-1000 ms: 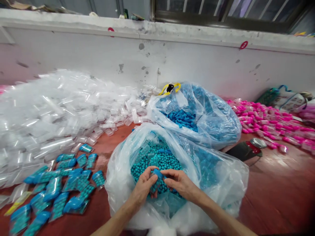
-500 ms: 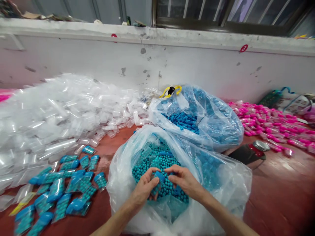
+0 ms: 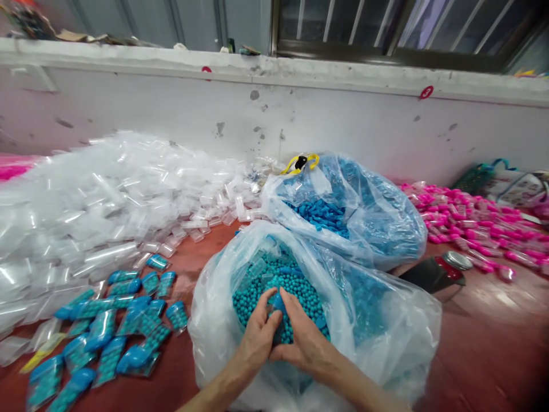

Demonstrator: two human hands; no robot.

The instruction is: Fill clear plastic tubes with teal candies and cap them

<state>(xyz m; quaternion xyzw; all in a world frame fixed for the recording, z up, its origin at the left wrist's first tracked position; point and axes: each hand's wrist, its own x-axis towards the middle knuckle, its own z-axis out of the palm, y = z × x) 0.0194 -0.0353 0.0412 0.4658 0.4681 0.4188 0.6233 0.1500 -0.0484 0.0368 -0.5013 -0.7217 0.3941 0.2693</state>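
Observation:
My left hand (image 3: 259,325) is closed around a small clear container with a blue cap (image 3: 278,302); most of its body is hidden by my fingers. My right hand (image 3: 300,335) presses against the cap with its fingers, its thumb lower down by the container. Both hands are over an open plastic bag (image 3: 210,309) full of teal beads (image 3: 306,292). A few clear pieces and blue caps lie among the beads. To the left, several filled containers with blue caps (image 3: 100,329) lie on the red surface.
A heap of clear containers (image 3: 128,189) spreads across the left. Behind the bead bag stands a bag of blue caps (image 3: 386,212) with a yellow strap (image 3: 300,163). Pink-capped containers (image 3: 472,223) lie at right, near a dark jar with a metal lid (image 3: 457,261). A wall (image 3: 355,120) runs behind.
My right hand has moved left and down from beside the container onto its blue cap, so both hands now meet. The view has tilted slightly.

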